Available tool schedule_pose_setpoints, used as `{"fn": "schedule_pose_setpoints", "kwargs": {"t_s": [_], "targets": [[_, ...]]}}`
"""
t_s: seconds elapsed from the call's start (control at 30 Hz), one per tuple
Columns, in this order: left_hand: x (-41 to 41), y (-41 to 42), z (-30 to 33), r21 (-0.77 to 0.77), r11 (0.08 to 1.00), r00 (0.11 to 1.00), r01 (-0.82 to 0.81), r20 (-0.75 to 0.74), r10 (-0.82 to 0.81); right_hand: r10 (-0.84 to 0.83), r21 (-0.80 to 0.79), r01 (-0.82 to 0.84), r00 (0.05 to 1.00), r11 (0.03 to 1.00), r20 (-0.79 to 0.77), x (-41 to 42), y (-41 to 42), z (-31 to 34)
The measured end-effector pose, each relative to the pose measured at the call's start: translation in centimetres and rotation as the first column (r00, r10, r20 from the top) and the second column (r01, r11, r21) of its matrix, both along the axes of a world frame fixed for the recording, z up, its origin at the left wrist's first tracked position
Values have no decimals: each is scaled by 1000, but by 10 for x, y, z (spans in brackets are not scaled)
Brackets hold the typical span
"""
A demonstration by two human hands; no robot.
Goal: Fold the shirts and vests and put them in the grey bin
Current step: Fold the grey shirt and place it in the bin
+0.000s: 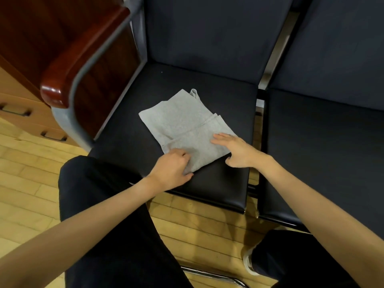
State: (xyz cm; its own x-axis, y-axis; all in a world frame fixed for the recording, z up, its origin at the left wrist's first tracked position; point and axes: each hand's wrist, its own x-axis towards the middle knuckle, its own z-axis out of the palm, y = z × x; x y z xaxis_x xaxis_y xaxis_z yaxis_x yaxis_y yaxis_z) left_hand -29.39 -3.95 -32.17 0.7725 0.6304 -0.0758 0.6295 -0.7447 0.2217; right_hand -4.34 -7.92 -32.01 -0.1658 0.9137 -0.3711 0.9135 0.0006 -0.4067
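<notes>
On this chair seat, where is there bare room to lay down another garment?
Bare seat lies between the grey vest and the backrest, and left toward the armrest. The neighbouring seat is bare. The front edge is crowded by the left hand and right hand.

dark padded chairs (187,84); wooden floor (25,179); perhaps drawers (18,104)

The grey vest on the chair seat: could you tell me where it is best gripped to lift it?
Probably by the near folded edge of the grey vest, from the person's side at both corners: the layers meet there, where the left hand and right hand lie.
</notes>
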Motion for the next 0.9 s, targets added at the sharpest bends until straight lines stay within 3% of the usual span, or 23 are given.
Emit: {"fn": "schedule_pose_setpoints", "kwargs": {"t_s": [0.17, 0.3, 0.43, 0.67, 0.8, 0.9], "targets": [[11, 0, 10, 5, 1000, 999, -19, -40, 20, 36, 90, -51, 987, 995, 158, -6, 1, -1], [1, 15, 23, -269, 951, 970, -153, 145, 197, 62, 160, -113, 955, 981, 291, -9, 0, -3], [-17, 16, 32, -445, 883, 947, -147, 195, 255, 55, 274, -127, 965, 953, 257, -10, -6, 3], [-55, -5, 54, -684, 705, 900, -187, 168, 402, -103, 80, 119, 979, 990, -179, -6, -42, 52], [-66, -12, 67, -815, 539, 783, -215, 185, 593, -249, 35, 289, 874, 957, -416, -4, -49, 64], [-62, -7, 67, -827, 484, 608, -285, 235, 758, -383, 19, 463, 755, 886, -532, -10, -43, 56]]}}
